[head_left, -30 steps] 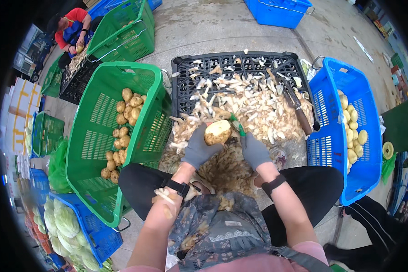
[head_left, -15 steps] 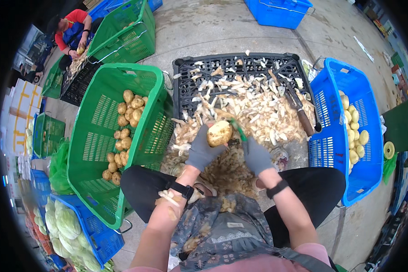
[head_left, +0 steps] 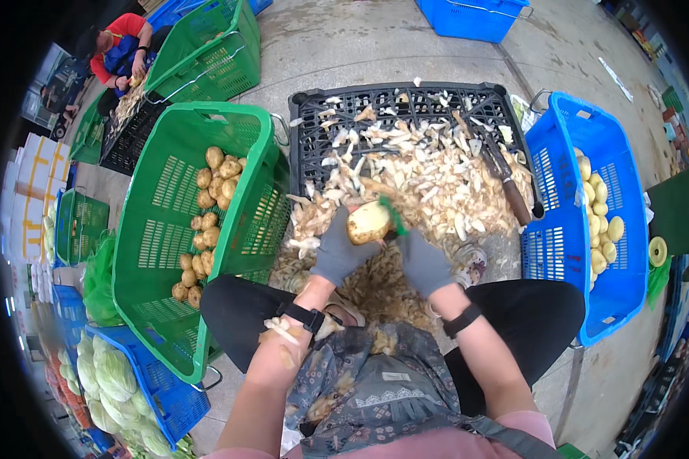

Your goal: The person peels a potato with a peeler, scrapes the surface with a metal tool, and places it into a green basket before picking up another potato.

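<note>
My left hand (head_left: 337, 249), in a grey glove, is closed round a partly peeled potato (head_left: 366, 224). Pale flesh shows on the potato's upper side, brown skin lower down. A green peeler (head_left: 394, 216) is gripped in my gloved right hand (head_left: 424, 262), its head against or very close to the potato's right edge. Below and beyond both hands, potato peelings (head_left: 429, 180) lie heaped on an upturned black plastic crate (head_left: 314, 126). On the crate's right side rests a long tool with a wooden handle (head_left: 515, 200), possibly a knife.
To my left stands a green crate (head_left: 149, 249) with unpeeled potatoes (head_left: 220, 180); to my right, a blue crate (head_left: 634, 222) with peeled ones (head_left: 599, 203). Cabbages (head_left: 115, 375) fill a crate at lower left. A co-worker (head_left: 126, 50) sits at far left, hands on something small.
The peeler has shifted up and slightly left along the potato, and my right hand has moved a little left. More pale flesh shows on the potato. My left hand keeps its hold.
</note>
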Demonstrator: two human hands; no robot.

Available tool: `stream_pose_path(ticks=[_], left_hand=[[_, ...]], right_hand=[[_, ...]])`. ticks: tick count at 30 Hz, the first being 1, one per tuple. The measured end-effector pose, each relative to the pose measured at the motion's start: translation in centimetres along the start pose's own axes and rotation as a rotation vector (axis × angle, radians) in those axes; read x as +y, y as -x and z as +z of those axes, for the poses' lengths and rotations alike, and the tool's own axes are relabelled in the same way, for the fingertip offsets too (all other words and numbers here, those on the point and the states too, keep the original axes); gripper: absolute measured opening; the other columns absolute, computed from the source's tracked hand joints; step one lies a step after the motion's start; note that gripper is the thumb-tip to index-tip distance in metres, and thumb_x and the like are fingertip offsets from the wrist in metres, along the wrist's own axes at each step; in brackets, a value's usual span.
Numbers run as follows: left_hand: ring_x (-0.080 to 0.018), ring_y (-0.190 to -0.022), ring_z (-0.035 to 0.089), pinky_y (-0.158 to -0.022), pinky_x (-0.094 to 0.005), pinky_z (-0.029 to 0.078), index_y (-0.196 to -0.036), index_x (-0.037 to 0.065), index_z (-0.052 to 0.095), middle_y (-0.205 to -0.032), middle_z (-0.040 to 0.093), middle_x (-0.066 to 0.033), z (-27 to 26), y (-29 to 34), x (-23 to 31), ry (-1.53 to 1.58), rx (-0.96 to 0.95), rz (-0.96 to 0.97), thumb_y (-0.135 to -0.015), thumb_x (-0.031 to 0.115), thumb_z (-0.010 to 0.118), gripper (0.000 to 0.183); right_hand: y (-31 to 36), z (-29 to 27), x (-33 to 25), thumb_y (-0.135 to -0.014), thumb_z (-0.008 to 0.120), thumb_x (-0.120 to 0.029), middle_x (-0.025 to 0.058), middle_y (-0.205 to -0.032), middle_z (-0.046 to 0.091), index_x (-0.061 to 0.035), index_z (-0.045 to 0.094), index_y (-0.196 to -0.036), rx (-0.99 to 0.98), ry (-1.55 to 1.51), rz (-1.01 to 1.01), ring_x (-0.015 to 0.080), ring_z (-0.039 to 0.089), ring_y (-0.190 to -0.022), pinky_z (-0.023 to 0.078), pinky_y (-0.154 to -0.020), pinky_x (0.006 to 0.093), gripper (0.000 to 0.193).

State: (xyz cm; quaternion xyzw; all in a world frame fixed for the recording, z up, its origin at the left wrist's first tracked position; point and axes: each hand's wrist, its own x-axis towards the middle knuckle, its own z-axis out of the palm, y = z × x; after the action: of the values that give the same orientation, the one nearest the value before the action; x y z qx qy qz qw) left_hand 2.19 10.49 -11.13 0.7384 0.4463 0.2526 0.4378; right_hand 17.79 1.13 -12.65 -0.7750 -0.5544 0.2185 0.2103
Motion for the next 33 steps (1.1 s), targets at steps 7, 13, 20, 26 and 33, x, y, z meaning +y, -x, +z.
stream_pose_path(ticks=[7,13,20,26,33], left_hand=[[-0.0163,-0.092,0.058,-0.079,-0.0287,0.047,-0.112,0.002,0.043,-0.1,0.059,-0.0112,-0.9,0.1,0.1,0.145,-0.071,-0.06,-0.065,0.02,0.077,0.061],[-0.0161,-0.089,0.058,-0.077,-0.028,0.047,-0.11,0.002,0.044,-0.098,0.06,-0.0104,-0.4,0.2,-1.6,0.137,-0.002,0.024,-0.064,0.019,0.078,0.06],[-0.0177,-0.091,0.057,-0.078,-0.0296,0.046,-0.107,0.001,0.048,-0.099,0.058,-0.0121,-0.9,-0.4,0.4,0.333,-0.049,-0.146,-0.063,0.02,0.079,0.057],[-0.0256,-0.088,0.058,-0.077,-0.0332,0.046,-0.106,0.002,0.05,-0.096,0.058,-0.0133,-0.2,-0.6,-0.5,0.096,0.005,0.009,-0.059,0.019,0.08,0.059],[-0.0189,-0.088,0.06,-0.075,-0.0293,0.048,-0.105,0.003,0.05,-0.095,0.062,-0.0121,-0.3,-0.4,1.0,0.245,0.023,-0.085,-0.061,0.017,0.078,0.054]], right_hand=[[0.0,-1.1,-0.9,-0.092,0.04,-0.029,0.0224,-0.066,0.059,-0.0032,0.047,-0.091,0.004,-0.023,0.016,0.0408,0.058,-0.063,0.045,-0.057,0.0508,0.027],[0.5,-0.9,-1.1,-0.093,0.038,-0.032,0.0223,-0.065,0.058,-0.0037,0.044,-0.09,-0.057,0.002,0.085,0.0423,0.058,-0.062,0.044,-0.056,0.0514,0.029],[0.4,-0.9,-1.2,-0.093,0.04,-0.03,0.0212,-0.063,0.058,-0.0032,0.043,-0.092,0.055,-0.06,0.048,0.0395,0.057,-0.058,0.042,-0.052,0.0503,0.027],[0.8,-2.0,-3.8,-0.092,0.041,-0.029,0.0207,-0.064,0.057,-0.005,0.044,-0.092,0.016,-0.074,-0.041,0.0397,0.057,-0.059,0.042,-0.052,0.0497,0.025],[-0.4,-1.8,-0.2,-0.091,0.043,-0.029,0.021,-0.062,0.056,-0.0053,0.044,-0.091,-0.017,-0.033,0.138,0.0404,0.056,-0.058,0.041,-0.05,0.0501,0.023]])
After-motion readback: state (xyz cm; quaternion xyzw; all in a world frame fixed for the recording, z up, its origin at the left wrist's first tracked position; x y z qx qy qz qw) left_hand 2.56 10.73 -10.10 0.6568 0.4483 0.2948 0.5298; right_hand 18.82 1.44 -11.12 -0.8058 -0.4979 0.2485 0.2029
